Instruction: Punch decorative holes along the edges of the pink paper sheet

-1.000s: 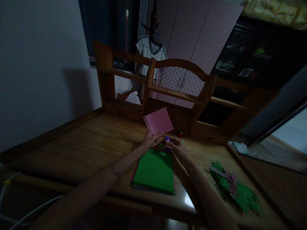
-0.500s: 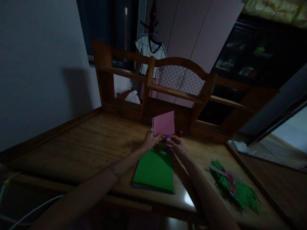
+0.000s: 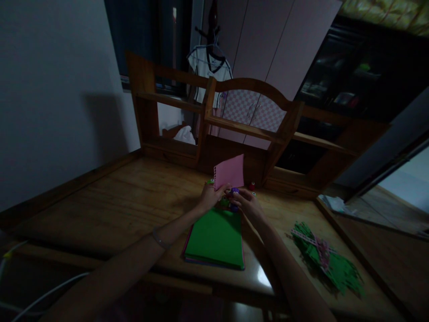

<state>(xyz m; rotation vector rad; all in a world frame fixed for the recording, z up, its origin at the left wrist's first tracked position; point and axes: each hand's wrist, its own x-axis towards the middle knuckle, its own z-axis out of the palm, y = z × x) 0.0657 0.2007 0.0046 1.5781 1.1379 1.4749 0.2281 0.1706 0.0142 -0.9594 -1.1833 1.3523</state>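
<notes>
My left hand (image 3: 211, 197) grips a sheet of pink paper (image 3: 229, 171) by its lower edge, and the sheet stands upright with a row of notches along its left side. Closed round a small purple craft punch (image 3: 234, 191) is my right hand (image 3: 250, 205), close beside the paper's bottom edge. How far the paper reaches into the punch is too dark to see. Under both hands lies a stack of coloured paper (image 3: 214, 239) with a green sheet on top. Small green pieces (image 3: 224, 202) show between the hands, partly hidden.
A small red punch-like piece (image 3: 252, 185) stands behind my right hand. To the right lies a pile of green fringed paper (image 3: 311, 250) with pink perforated strips (image 3: 322, 252) on it. A wooden shelf unit (image 3: 248, 129) rises at the desk's (image 3: 134, 197) back edge.
Almost nothing differs. The pink paper and both hands keep their places apart from a very slight shift of the whole view.
</notes>
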